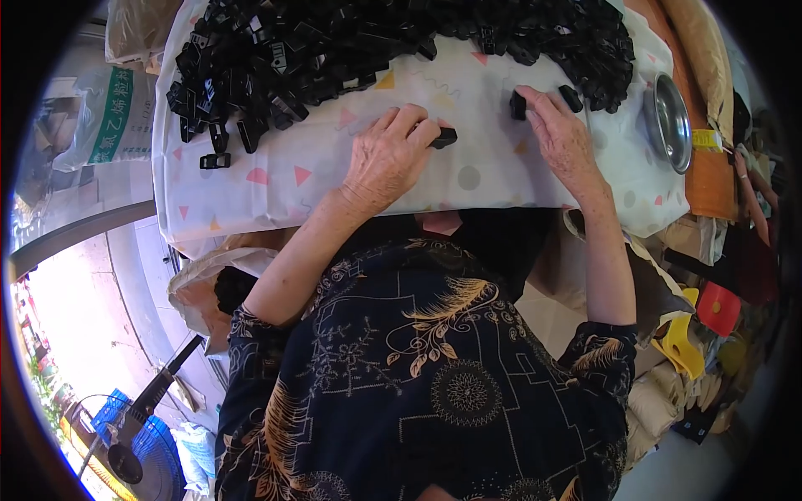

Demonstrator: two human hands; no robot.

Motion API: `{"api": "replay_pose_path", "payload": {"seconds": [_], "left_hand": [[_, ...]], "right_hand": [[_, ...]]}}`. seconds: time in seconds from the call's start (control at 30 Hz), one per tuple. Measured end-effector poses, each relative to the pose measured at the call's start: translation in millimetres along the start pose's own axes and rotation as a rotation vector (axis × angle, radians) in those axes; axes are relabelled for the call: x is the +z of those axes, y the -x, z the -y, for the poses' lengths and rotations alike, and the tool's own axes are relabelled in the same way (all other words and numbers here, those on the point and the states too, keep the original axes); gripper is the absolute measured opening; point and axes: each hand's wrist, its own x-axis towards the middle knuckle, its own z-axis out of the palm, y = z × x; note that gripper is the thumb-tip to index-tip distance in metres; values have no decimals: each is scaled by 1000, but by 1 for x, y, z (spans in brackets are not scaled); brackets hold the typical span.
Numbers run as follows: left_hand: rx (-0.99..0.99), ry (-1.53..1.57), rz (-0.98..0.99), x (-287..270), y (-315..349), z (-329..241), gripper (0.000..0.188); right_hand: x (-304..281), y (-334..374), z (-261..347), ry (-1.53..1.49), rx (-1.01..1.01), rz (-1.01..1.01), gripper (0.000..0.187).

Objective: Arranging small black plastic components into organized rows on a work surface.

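My left hand (391, 157) is closed over the white patterned cloth, with a small black plastic piece (444, 138) sticking out from its thumb side. To the right, my right hand (561, 138) pinches another small black plastic piece (518, 105) between thumb and fingertips, close to the cloth. A loose black piece (571, 98) lies just beyond the right knuckles. A wide heap of similar black plastic pieces (334, 42) spreads along the far side of the table. What the left fingers cover underneath is hidden.
A round metal bowl (671, 123) stands at the table's right. The cloth (288, 196) hangs over the near edge. Open sacks (200, 288) flank my lap. A fan (138, 451) stands at lower left; another person's arm (749, 188) shows at far right.
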Motion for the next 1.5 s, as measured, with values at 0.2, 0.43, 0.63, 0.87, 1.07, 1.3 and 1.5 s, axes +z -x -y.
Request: {"api": "replay_pose_path", "payload": {"seconds": [0.2,0.43,0.63,0.87,1.07,1.3,1.5], "left_hand": [[-163,126,-123,-6,12,0,41],[-145,103,-54,-3,10,11,38],[-142,81,-57,-1,10,12,34],[-174,116,-61,1,10,12,35],[-180,132,-80,2,12,11,36],[-196,136,-59,-1,12,12,37],[-129,107,-75,0,7,10,36]], "right_hand": [[-13,-12,-13,216,-321,79,33],[-2,-16,-14,105,-282,112,30],[28,-7,58,-329,-248,1,29],[46,-17,71,-12,-547,-78,34],[45,-20,73,84,-650,-100,38],[52,-21,66,96,-644,-76,40],[58,-5,62,182,-551,-133,36]]}}
